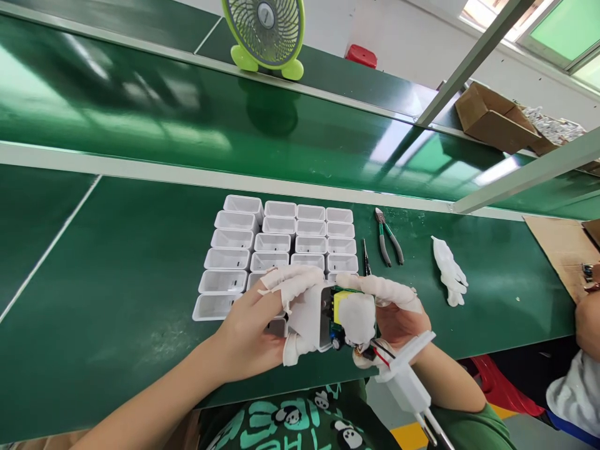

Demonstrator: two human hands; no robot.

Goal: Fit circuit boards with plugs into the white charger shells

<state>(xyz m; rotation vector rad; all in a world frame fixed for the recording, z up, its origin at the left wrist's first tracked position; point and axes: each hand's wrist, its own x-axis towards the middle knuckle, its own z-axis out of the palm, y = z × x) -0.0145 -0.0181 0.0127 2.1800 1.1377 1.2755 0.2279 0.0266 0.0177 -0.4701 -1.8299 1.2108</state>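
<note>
My left hand (255, 328), its fingertips wrapped in white covers, is closed around a white plastic charger housing (305, 312) with its open side facing right. In my right hand (405, 320), also with white-covered fingers, I grip a circuit board (335, 314) carrying a yellow-wrapped part and a white pad. The board's left edge is at the housing's mouth; how far it reaches inside is hidden. Red and black wires join the board to a white plug cover (407, 382) with two metal pins, hanging at the lower right beside my right wrist.
Rows of white open housings (228, 257) stand behind my hands. Cutting pliers (388, 237), tweezers (366, 257) and a crumpled white glove (449, 270) lie to the right. A green fan (266, 31) and a cardboard box (497, 119) sit on the shelf. Another person's arm (588, 322) shows at the right edge.
</note>
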